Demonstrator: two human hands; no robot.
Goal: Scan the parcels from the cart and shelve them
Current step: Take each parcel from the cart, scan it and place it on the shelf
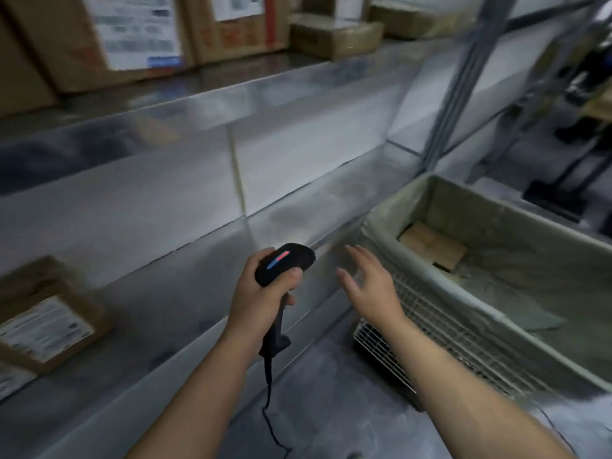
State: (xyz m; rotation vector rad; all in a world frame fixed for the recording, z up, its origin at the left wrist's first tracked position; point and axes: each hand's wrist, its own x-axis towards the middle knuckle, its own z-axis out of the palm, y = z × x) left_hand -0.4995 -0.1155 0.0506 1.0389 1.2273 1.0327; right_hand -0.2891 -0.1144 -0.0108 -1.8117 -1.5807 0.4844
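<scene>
Your cart [430, 313] stands at the right, a wire-mesh basket lined with a pale fabric or plastic sheet, its near corner close to the shelf edge. Down in its far corner lies one tan cardboard parcel [432, 248], taped across the top, with what looks like crumpled liner around it; the rest of the cart bed shows only the liner.

Your left hand [261, 293] is closed around the handle of a black barcode scanner [284, 263], thumb pressed on its head, where a red and blue light strip glows; its cable [270, 405] hangs down toward the floor. Your right hand [367, 286] is open and holds nothing, fingers spread, hovering between the scanner and the cart's near corner.

On the lower metal shelf [185, 293] at the far left sits a brown box [46, 316] with a white shipping label; the print is too blurred to read. The upper shelf carries larger cartons [82, 38] with white labels, also unreadable, and smaller taped boxes [334, 34] to their right
</scene>
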